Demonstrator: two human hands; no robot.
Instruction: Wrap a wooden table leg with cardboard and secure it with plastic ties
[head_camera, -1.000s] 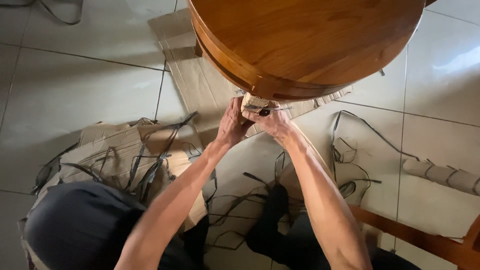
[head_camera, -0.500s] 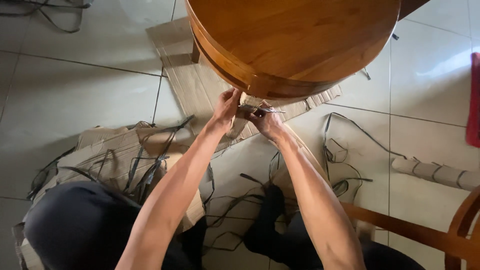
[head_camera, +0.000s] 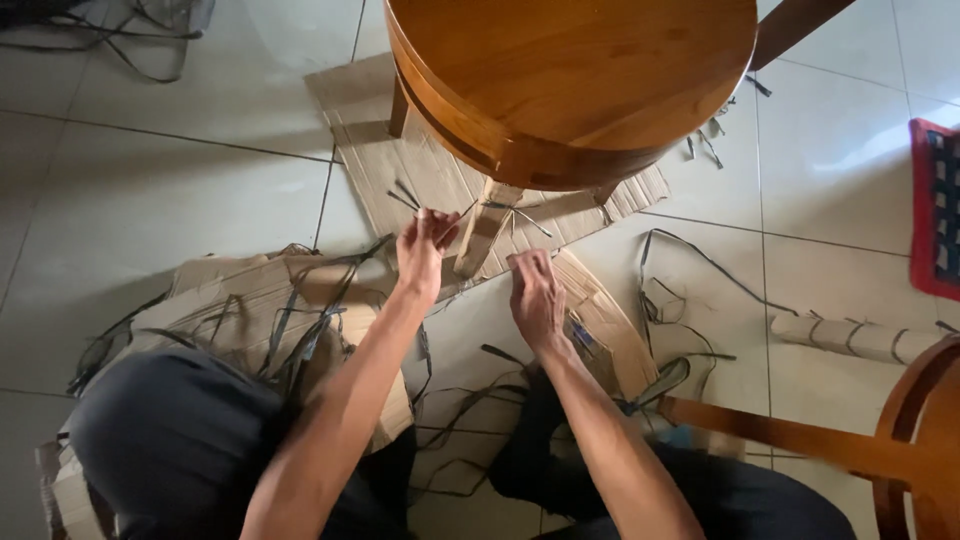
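Two hands: left hand (head_camera: 424, 250) grip pinches one strap (head_camera: 420, 203); right hand (head_camera: 535, 292) loosely curled, empty.

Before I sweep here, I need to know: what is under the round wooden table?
Under the round wooden table lies flattened cardboard on the tiled floor, with a cardboard-wrapped leg and loose dark straps. The tabletop hides whatever lies further beneath it.
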